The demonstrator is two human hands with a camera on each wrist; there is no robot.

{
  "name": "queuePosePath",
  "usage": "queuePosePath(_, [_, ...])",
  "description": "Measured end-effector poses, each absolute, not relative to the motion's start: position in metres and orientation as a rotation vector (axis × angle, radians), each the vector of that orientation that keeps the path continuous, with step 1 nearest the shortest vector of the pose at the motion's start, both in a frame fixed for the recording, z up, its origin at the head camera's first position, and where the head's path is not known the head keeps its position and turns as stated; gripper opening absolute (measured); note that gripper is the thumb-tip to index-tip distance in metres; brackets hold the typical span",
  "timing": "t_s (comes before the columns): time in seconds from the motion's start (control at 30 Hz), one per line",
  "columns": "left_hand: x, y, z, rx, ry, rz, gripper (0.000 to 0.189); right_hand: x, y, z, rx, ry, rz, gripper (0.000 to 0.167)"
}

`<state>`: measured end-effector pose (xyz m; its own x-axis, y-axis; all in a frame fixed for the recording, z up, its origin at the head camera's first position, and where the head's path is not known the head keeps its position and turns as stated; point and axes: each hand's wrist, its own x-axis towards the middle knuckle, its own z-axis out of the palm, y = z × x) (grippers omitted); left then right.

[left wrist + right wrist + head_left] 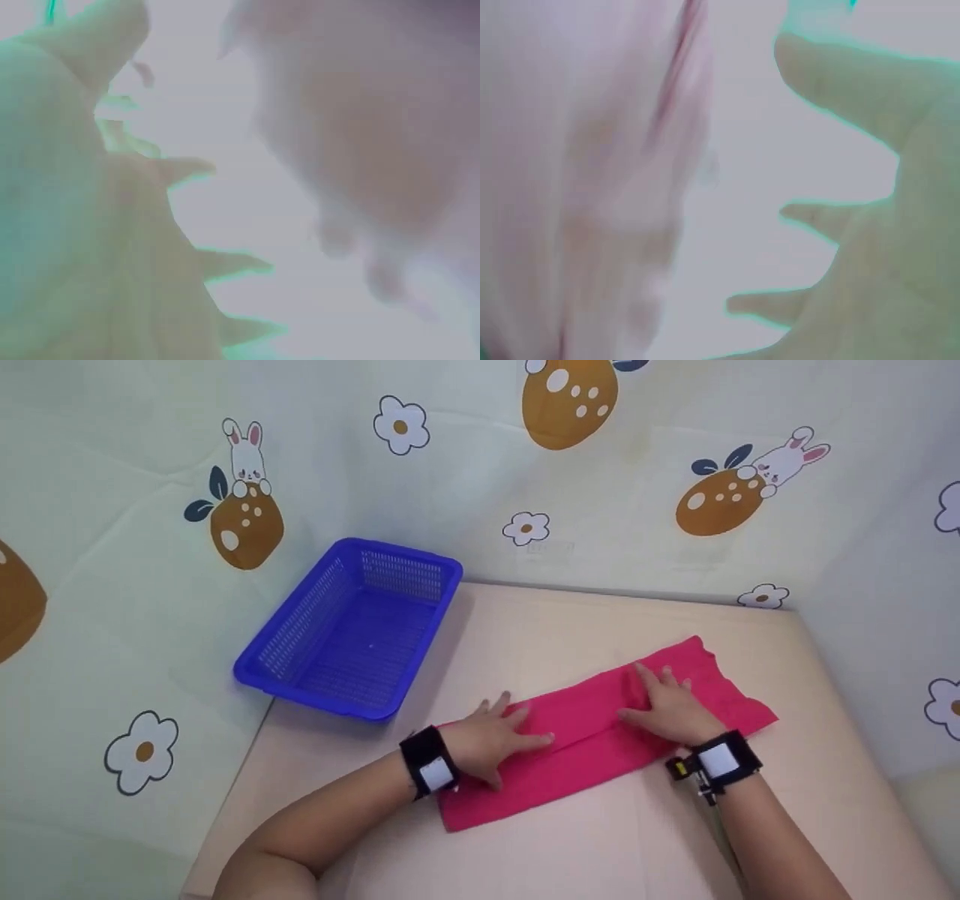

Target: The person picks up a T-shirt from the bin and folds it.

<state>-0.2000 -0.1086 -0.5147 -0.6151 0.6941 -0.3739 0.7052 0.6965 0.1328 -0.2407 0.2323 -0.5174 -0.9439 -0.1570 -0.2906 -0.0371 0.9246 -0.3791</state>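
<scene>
The cloth (581, 716) lies on the table in front of you as a long, flat strip, right under both your hands. Its long axis runs aslant, from the near left end, by your left wrist, up to the far right end, beyond your right fingers. A crease or edge runs lengthwise along it, passing between your hands. The far right end is wavy and uneven; the near left end looks straighter.

Your left hand (487, 739) is on the left part of the strip, fingers spread and extended, gripping nothing. Your right hand (667, 709) is on the right part, its fingers and thumb also spread and with no grip on the fabric. The hands lie apart along the strip's length, so each is nearer its own end, with bare cloth between them. The wrist views are too washed out to tell how firmly either presses.

Each wrist wears a black band, the left band (430, 761) and the right band (726, 763). The blue basket (367, 637) is farther off to the left, apart from the cloth and nearer your left hand. Beneath the cloth is the pale table (555, 840); behind it hangs the printed backdrop (330, 487).
</scene>
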Motion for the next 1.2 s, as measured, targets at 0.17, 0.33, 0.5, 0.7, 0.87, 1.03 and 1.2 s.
queuePosePath(0.17, [-0.225, -0.108, -0.52, 1.34, 2.286, 0.002, 0.111, -0.231, 0.199, -0.529, -0.029, 2.781, -0.371, 0.106])
queuePosePath(0.33, [-0.228, -0.103, -0.527, 1.308, 2.235, -0.083, 0.11, -0.24, 0.194, -0.538, -0.002, 2.724, -0.264, 0.105])
queuePosePath(0.5, [-0.212, -0.101, -0.528, 1.28, 2.329, -0.195, 0.116, -0.265, 0.185, -0.535, -0.102, 2.716, -0.208, 0.103])
queuePosePath(0.7, [-0.18, -0.079, -0.535, 1.124, 2.446, -0.375, 0.119, -0.295, 0.176, -0.542, -0.194, 2.731, -0.206, 0.098])
queuePosePath(0.87, [-0.149, -0.036, -0.537, 0.823, 2.485, -0.563, 0.121, -0.318, 0.167, -0.547, -0.353, 2.728, -0.281, 0.087])
queuePosePath(1.03, [-0.138, 0.01, -0.534, 0.526, 2.488, -0.598, 0.127, -0.339, 0.153, -0.546, -0.485, 2.693, -0.421, 0.079])
queuePosePath(1.2, [-0.133, 0.048, -0.533, 0.417, 2.511, -0.689, 0.13, -0.351, 0.153, -0.546, -0.579, 2.667, -0.539, 0.073])
